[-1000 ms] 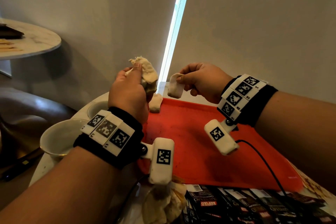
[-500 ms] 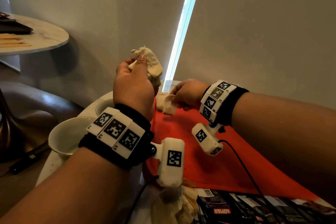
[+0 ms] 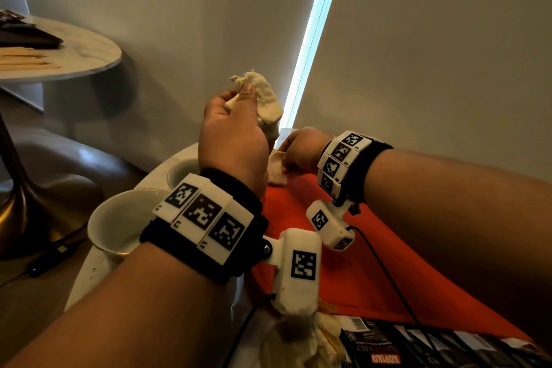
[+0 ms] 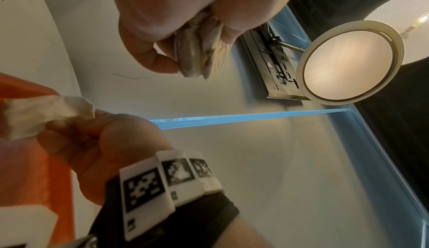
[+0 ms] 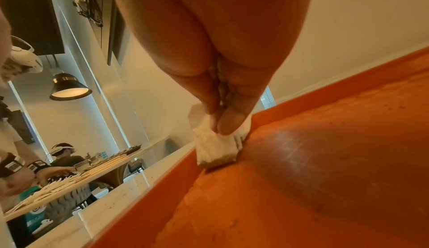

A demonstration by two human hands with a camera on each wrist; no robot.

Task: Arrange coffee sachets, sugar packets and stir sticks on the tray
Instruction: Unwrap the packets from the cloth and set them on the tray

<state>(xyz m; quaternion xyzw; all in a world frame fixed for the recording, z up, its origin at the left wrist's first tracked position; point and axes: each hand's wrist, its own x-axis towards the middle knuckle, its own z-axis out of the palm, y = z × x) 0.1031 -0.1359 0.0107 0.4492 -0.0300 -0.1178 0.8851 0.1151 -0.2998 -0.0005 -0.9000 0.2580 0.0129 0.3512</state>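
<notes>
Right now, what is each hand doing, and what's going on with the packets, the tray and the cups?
Left hand: raised, gripping a bunch of sugar packets.
Right hand: pinching one packet at the tray's far corner.
Orange tray: mostly bare.
Coffee sachets: lying off the tray.
White cups: upright.
</notes>
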